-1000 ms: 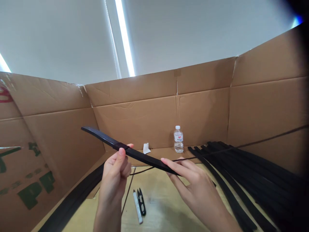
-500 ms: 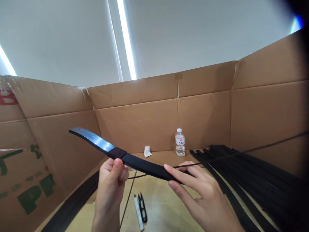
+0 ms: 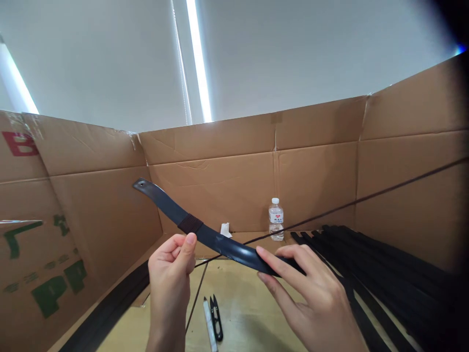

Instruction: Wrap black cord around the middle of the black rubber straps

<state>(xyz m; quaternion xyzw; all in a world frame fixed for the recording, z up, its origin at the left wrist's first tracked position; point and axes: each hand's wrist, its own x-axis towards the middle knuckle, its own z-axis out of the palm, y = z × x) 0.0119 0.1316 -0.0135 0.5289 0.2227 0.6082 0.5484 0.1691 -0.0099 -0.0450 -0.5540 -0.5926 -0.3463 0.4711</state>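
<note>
Aloft, black strip, right fingers clamped on it, left fingers together beside wrapping

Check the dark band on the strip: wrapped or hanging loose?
Wrapped: the dark band lies flat across the strip; its underside is hidden.

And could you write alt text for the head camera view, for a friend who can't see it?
A person's right hand holds a curved black strip, their curled left hand close by its dark cord wrapping. Snips lie on the table below; a water bottle stands farther back, with more black strips at right and cardboard walls behind.
</note>
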